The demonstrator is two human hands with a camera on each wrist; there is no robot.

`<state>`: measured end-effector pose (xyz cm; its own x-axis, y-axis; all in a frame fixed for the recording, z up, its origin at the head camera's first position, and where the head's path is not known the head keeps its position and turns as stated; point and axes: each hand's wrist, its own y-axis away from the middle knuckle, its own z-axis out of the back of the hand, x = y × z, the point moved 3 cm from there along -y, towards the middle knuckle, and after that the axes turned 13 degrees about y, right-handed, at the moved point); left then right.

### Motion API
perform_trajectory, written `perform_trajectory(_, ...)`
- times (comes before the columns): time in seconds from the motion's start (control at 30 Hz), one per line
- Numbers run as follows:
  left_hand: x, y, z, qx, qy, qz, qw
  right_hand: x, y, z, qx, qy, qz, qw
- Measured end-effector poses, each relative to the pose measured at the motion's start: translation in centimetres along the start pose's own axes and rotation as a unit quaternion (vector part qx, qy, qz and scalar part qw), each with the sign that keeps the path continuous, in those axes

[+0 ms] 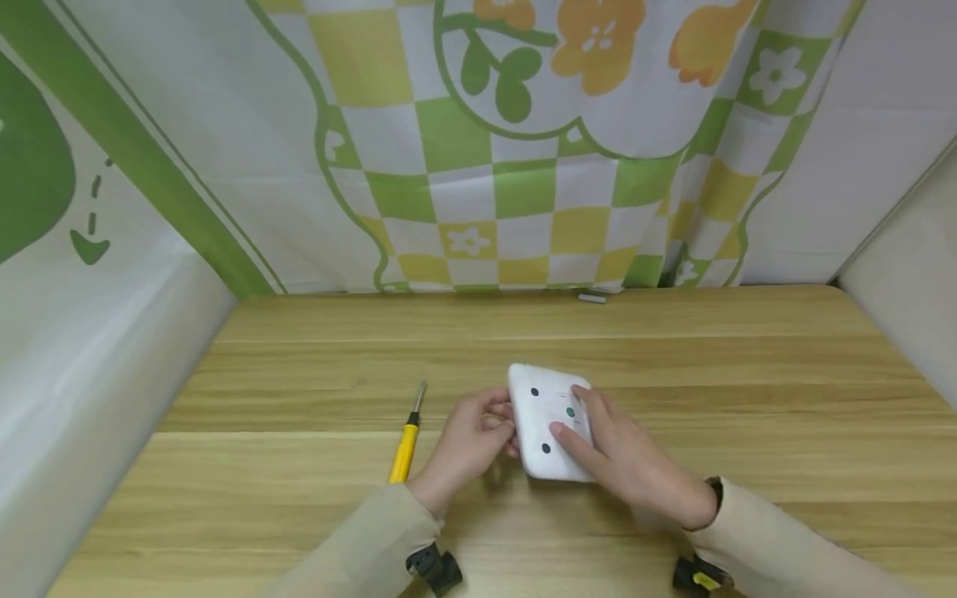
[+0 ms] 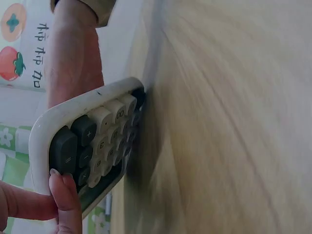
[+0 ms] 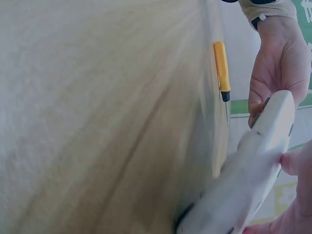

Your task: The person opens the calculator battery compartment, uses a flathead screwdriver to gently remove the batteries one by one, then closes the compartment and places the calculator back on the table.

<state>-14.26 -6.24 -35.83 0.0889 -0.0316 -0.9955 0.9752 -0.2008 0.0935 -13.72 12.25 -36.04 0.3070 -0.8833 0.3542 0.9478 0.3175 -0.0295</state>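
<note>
A white calculator (image 1: 553,461) is held tilted above the table, its back with dark round feet and a green spot facing up in the head view. Its cream and dark keys (image 2: 100,129) show in the left wrist view. My right hand (image 1: 631,453) grips the right side, with thumb and a finger spread on the back. At the opposite edge my left hand (image 1: 471,436) has curled fingers on the calculator, fingertips (image 2: 62,187) against the large dark key. Left of that hand lies a yellow-handled screwdriver (image 1: 404,448).
The wooden table (image 1: 710,357) spreads out around the hands. A small grey piece (image 1: 592,298) lies at its back edge, below a green and yellow checked curtain (image 1: 523,199). White sheeting hangs on both sides.
</note>
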Motion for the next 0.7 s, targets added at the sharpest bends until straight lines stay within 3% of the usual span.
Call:
perform_trajectory(0.2,0.9,0.0,-0.6,0.024,0.03,0.035,0.9987,-0.1,0.0,-0.3,-0.012,-0.014,-0.001,0.9998)
perform_trajectory(0.43,1.1,0.1,-1.1,0.077,0.064,0.039,0.9942,-0.4,0.1,-0.5,-0.022,-0.038,-0.018,0.9989)
perform_trajectory(0.7,1.1,0.3,-1.6,0.137,0.101,0.052,0.9841,-0.5,0.2,-0.5,-0.01,-0.072,-0.035,0.9967)
